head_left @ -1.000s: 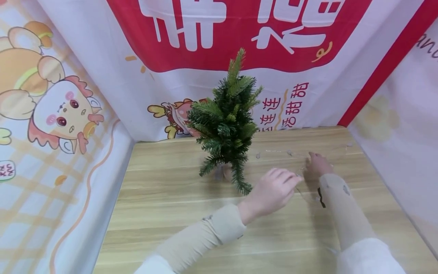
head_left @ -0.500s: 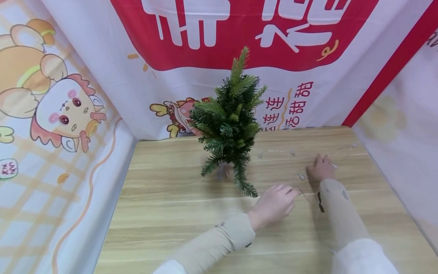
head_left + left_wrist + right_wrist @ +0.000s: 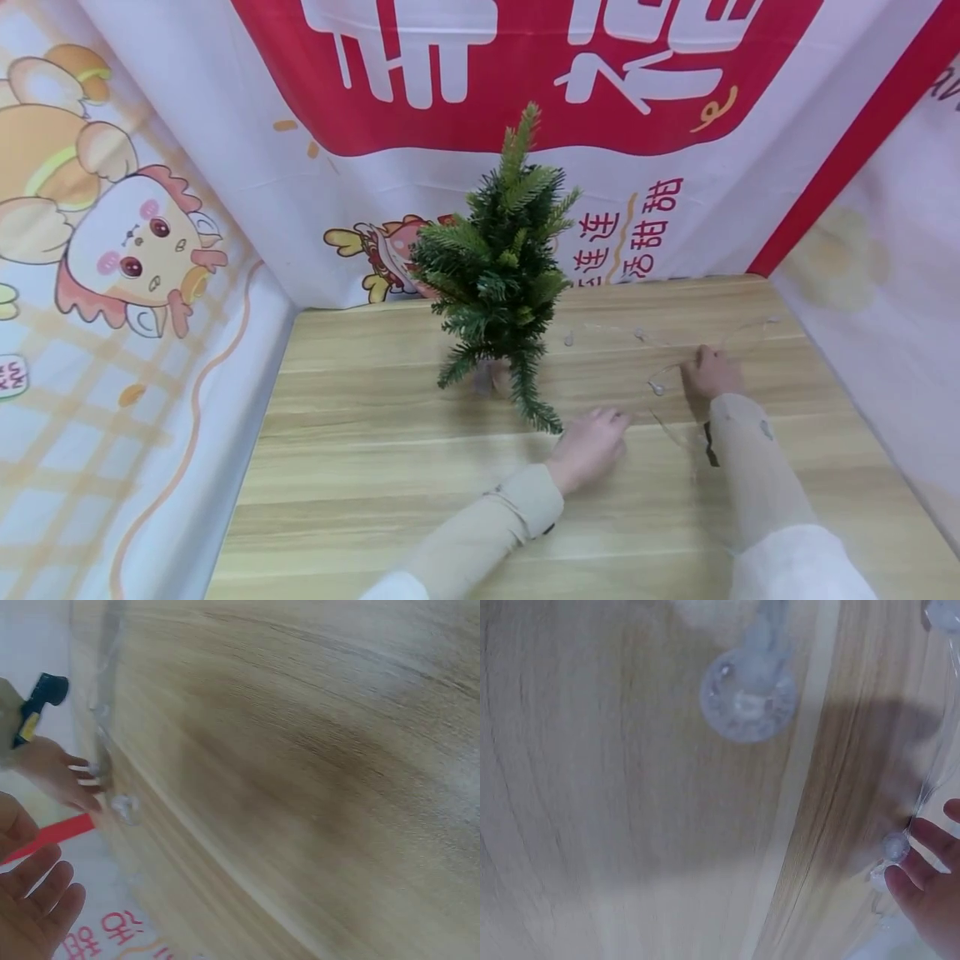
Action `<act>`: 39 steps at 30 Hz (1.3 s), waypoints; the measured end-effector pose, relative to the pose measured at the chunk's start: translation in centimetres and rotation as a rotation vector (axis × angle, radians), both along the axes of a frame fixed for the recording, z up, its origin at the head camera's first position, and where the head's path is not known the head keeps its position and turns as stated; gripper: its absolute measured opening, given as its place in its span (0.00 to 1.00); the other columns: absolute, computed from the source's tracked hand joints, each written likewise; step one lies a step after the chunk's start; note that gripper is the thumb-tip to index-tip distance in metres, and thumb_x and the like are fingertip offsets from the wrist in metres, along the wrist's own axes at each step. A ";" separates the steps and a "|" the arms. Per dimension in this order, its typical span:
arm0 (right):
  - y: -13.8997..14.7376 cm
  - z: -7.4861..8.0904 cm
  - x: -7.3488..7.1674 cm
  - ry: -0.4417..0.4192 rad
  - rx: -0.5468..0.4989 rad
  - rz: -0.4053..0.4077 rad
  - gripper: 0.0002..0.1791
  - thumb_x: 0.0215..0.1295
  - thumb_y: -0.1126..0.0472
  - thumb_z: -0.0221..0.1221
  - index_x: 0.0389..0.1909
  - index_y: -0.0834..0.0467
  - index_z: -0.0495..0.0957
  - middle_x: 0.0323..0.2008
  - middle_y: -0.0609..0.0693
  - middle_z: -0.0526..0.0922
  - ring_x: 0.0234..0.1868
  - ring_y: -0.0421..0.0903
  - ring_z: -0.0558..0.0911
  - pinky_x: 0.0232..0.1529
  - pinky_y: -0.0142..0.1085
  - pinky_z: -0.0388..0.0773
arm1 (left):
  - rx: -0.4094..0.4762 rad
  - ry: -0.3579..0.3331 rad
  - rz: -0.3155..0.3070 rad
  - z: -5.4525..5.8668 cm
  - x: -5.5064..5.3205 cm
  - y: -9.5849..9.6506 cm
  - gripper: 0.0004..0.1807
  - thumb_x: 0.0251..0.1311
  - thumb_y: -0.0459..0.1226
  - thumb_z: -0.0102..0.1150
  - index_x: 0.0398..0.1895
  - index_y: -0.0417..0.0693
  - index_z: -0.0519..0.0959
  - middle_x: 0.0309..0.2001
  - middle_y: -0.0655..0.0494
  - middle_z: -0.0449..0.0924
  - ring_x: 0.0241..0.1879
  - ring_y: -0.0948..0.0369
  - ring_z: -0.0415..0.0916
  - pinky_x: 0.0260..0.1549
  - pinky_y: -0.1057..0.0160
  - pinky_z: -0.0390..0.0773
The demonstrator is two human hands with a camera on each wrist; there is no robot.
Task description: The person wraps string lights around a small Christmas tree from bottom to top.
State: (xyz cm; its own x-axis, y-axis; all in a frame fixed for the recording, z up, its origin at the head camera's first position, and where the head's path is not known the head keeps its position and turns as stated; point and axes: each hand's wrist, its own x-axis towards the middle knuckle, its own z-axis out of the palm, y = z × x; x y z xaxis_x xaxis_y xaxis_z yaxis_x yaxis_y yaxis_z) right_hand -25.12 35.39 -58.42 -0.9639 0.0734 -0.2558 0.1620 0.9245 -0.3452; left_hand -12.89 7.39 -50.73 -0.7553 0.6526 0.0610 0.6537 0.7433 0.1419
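Left hand [image 3: 588,450] is loose, fingers apart, bushy green artificial pine [image 3: 498,275] just past it. Right hand's [image 3: 716,372] fingers are spread by clear-bulbed wire string lights [image 3: 657,388].

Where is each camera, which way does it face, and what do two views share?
Head: worn on the head, facing forward and down at the tree and table; left hand, right hand and sleeves show.
Left wrist: on that wrist, facing across the table; left fingers show lower left, right hand beyond.
Right wrist: on that wrist, facing the table and clear bulbs; right hand lower right.
Head and left wrist share both hands.
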 end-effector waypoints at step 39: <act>-0.5 10.1 0.7 0.269 -0.266 0.192 0.14 0.69 0.62 0.48 0.39 0.72 0.74 0.31 0.63 0.79 0.25 0.31 0.69 0.31 0.30 0.70 | 0.078 -0.059 0.104 1.7 -2.3 2.1 0.26 0.65 0.40 0.51 0.67 0.55 0.65 0.63 0.59 0.73 0.61 0.63 0.72 0.61 0.69 0.73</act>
